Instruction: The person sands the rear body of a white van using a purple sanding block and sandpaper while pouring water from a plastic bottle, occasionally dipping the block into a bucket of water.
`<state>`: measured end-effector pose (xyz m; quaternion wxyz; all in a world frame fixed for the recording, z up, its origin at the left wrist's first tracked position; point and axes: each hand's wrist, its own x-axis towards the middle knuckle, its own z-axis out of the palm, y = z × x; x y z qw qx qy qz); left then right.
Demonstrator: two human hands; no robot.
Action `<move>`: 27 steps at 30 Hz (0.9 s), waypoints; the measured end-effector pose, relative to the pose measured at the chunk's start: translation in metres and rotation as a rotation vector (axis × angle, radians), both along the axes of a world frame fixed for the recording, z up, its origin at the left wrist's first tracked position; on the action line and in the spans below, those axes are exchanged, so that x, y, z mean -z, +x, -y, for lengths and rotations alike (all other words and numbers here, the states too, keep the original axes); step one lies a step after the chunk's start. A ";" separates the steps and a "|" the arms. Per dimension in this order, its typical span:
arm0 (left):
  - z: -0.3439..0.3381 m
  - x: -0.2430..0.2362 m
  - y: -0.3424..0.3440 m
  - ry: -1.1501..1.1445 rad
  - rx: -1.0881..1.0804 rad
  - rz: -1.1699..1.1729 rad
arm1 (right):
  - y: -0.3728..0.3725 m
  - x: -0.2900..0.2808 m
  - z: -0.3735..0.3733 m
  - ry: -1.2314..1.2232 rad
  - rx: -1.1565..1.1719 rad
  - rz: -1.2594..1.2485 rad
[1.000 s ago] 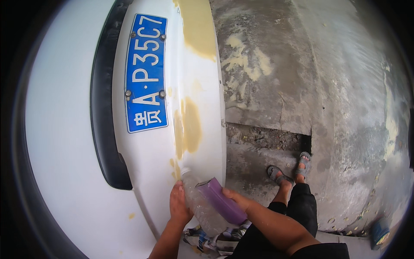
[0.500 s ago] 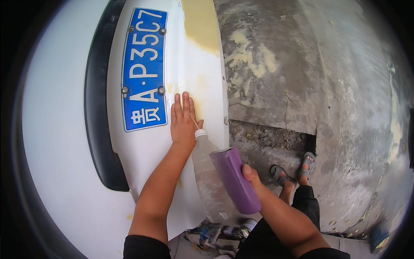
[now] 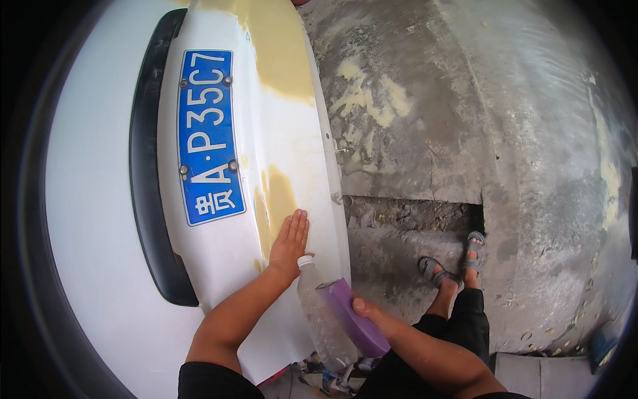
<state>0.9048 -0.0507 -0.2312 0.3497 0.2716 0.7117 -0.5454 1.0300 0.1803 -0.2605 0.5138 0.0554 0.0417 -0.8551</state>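
My left hand (image 3: 290,245) lies flat on the white car's rear panel (image 3: 299,166), fingers together and stretched out, at the lower end of a yellowish filler patch (image 3: 279,199). Nothing shows in it. Close beside its wrist is the white cap of a clear plastic bottle (image 3: 319,312), which tilts up and left. My right hand (image 3: 373,315) is closed round a long purple sanding block (image 3: 355,322) that overlaps the bottle. Its thumb rests on the block; the other fingers are hidden behind, and the bottle appears held in the same grip.
A blue licence plate (image 3: 207,136) and a black trim strip (image 3: 147,159) are on the car. Another filler patch (image 3: 282,53) spreads higher up. Right of the car, the stained concrete floor (image 3: 545,166) has a sunken rubble-filled gap (image 3: 412,214). Sandalled feet (image 3: 438,271) stand below it.
My left hand has slid down the panel, uncovering filler above it. My right hand has moved down and slightly left with bottle and block. A thin water stream at the cap no longer shows.
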 end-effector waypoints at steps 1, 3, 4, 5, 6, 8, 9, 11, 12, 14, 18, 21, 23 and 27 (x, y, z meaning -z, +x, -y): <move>0.003 0.000 -0.001 -0.005 -0.001 0.039 | 0.000 0.002 -0.001 0.000 0.022 -0.014; -0.012 -0.009 -0.043 0.065 -0.050 -0.119 | 0.001 0.006 0.002 -0.002 0.058 -0.036; -0.022 -0.011 -0.075 0.084 -0.048 -0.235 | 0.001 0.010 0.003 -0.005 0.076 -0.042; -0.023 -0.016 -0.104 0.131 -0.027 -0.344 | 0.000 0.010 0.002 -0.016 0.085 -0.051; -0.023 -0.018 -0.128 0.128 -0.006 -0.407 | 0.000 0.010 0.000 -0.028 0.091 -0.060; -0.031 -0.012 -0.154 0.085 0.002 -0.463 | -0.008 0.006 -0.005 0.011 0.126 -0.075; -0.037 -0.010 -0.156 0.043 0.006 -0.485 | -0.010 0.004 -0.006 0.026 0.142 -0.083; -0.031 0.005 -0.137 0.037 0.012 -0.357 | -0.005 0.011 -0.002 0.023 0.147 -0.096; -0.031 0.011 -0.119 0.017 0.019 -0.255 | -0.002 0.015 0.000 0.021 0.151 -0.101; -0.016 0.023 -0.071 0.042 0.016 -0.101 | 0.003 0.018 0.003 0.028 0.098 -0.119; -0.004 0.011 0.022 -0.055 0.098 0.061 | 0.004 0.007 -0.003 -0.012 0.043 -0.087; 0.010 -0.011 0.078 -0.077 0.224 0.083 | 0.013 0.006 0.000 -0.050 -0.010 -0.106; 0.009 -0.025 0.098 -0.054 0.153 0.130 | 0.014 -0.001 0.000 -0.054 -0.014 -0.113; 0.007 -0.026 0.040 0.110 -0.010 0.056 | 0.016 -0.001 0.006 -0.022 -0.029 -0.138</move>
